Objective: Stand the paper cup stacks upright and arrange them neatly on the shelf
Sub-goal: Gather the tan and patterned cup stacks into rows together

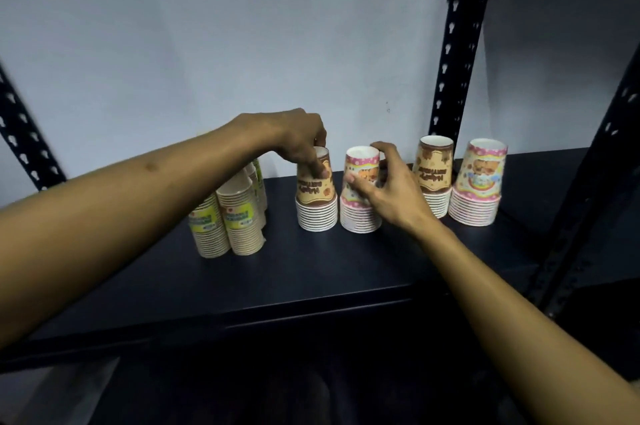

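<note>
Several paper cup stacks stand mouth-down on the dark shelf (311, 272). My left hand (301, 140) grips the top of a brown-and-yellow stack (317, 206) from above. My right hand (388, 189) holds the side of a pink stack (358, 213) right beside it. Further right stand another brown stack (434, 175) and another pink stack (479, 182). At the left, plain beige stacks with yellow-green labels (228, 220) stand close together, some partly hidden behind my left forearm.
Black perforated shelf posts (453, 43) rise at the back right and the left edge. A pale wall lies behind the shelf. The shelf's front edge runs across below the cups, with a darker level beneath.
</note>
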